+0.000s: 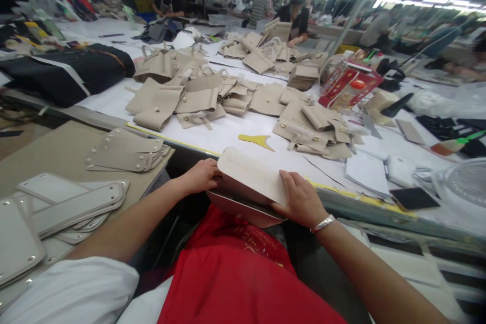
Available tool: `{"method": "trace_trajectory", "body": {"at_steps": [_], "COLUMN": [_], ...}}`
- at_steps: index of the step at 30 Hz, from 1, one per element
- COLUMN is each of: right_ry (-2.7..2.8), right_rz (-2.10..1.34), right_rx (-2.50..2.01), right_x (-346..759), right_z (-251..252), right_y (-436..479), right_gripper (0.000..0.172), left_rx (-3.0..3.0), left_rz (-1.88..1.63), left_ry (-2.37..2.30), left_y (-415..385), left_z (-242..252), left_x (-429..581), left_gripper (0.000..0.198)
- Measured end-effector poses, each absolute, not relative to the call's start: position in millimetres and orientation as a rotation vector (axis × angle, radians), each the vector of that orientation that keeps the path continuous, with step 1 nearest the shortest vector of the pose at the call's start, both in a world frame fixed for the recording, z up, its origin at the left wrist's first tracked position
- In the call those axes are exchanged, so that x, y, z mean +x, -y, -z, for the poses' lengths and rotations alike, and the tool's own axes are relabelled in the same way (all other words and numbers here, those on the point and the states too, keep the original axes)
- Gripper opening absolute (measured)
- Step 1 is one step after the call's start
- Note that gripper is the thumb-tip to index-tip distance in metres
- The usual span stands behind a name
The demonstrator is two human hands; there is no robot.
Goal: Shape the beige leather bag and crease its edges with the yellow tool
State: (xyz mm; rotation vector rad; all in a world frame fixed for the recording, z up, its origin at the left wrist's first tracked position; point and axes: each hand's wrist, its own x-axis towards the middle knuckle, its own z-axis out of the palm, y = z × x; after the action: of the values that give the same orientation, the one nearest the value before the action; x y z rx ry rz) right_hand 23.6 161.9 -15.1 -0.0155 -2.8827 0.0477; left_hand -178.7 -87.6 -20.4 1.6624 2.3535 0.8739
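Gripping pale folded piece (250, 172) by opposite ends with left hand (203, 176) and right hand (301, 200), at near edge of white table (286, 157). Apparently at folding step; next, likely calls for steadying both ends.

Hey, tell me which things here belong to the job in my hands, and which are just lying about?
Likely part of the job:
pale folded piece, held in both the left hand and right hand
beige pieces heaped on the table
studded panels at left

Probably just lying about:
red printed bag
dark phone-like slab
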Motion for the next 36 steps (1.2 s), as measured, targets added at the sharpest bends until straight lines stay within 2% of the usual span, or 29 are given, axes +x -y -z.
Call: {"method": "trace_trajectory", "body": {"at_steps": [3,7,10,15,22,28,30,33,36], "right_ry": [2.848,2.839,2.870,2.889,3.020,3.170,3.214,3.259,3.301], "right_rz": [0.099,0.252,0.400,0.502,0.580,0.561,0.590,0.622,0.597], "right_rx": [0.053,0.220,0.284,0.354,0.389,0.405,0.368,0.280,0.241], "right_x": [25,20,21,30,34,18,10,3,5], "right_z": [21,29,30,26,15,6,3,0,0], "right_y": [-164,-155,-150,-145,-136,-121,-113,-108,-113], "right_gripper": [0.076,0.076,0.065,0.054,0.057,0.065,0.061,0.052,0.056], "left_rx": [1.384,0.733,0.533,0.453,0.560,0.883,0.925,0.953,0.947], "left_rz": [-1.188,-1.770,-1.870,-1.693,-1.344,-0.608,-0.422,-0.361,-0.428], "left_ry": [-2.385,-2.261,-2.146,-2.212,-2.491,-2.703,-2.755,-2.735,-2.673], "left_y": [101,120,120,98,84,76,75,81,92], "left_z": [28,45,60,76,83,56,48,45,47], "left_x": [-180,-179,-168,-144,-138,-154,-159,-165,-166], "left_gripper": [0.031,0.046,0.055,0.062,0.055,0.067,0.066,0.067,0.067]}}
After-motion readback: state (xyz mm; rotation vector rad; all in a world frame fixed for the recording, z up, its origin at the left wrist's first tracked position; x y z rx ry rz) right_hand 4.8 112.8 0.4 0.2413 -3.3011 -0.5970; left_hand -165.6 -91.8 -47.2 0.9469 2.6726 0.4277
